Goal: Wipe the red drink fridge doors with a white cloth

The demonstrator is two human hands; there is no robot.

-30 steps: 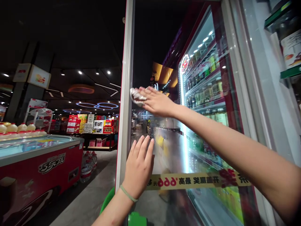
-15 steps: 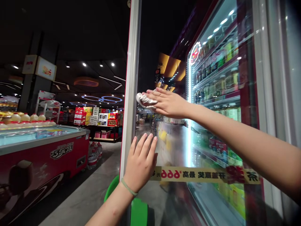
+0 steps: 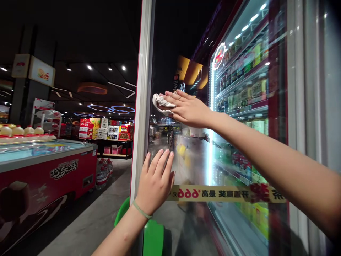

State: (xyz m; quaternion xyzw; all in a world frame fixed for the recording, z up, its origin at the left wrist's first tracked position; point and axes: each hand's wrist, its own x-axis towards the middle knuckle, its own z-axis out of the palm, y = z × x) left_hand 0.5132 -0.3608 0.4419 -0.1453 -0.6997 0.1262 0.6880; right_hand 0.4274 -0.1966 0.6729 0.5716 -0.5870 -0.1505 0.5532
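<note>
A swung-out glass door (image 3: 165, 32) with a pale metal frame (image 3: 142, 89) stands in front of me, reflecting lit shelves of bottled drinks. My right hand (image 3: 190, 110) presses a crumpled white cloth (image 3: 165, 104) against the glass near the frame, its fingers stretched over the cloth. Lower down, my left hand (image 3: 156, 177) lies on the door beside the frame, fingers spread, holding nothing. A green band circles the left wrist. Below the right forearm, a yellow strip (image 3: 213, 193) with mirrored lettering crosses the glass.
On the left stands a red chest freezer (image 3: 66, 188) with pale-yellow bottles (image 3: 18, 130) on top. Boxed goods (image 3: 106, 129) fill a display farther back, and wrapped water bottles (image 3: 102, 174) sit on the floor. A green object (image 3: 153, 238) is behind the door's lower edge.
The view has shifted slightly, so the door and surroundings sit farther left. My right hand stays on the cloth near the frame; my left hand keeps its place on the door.
</note>
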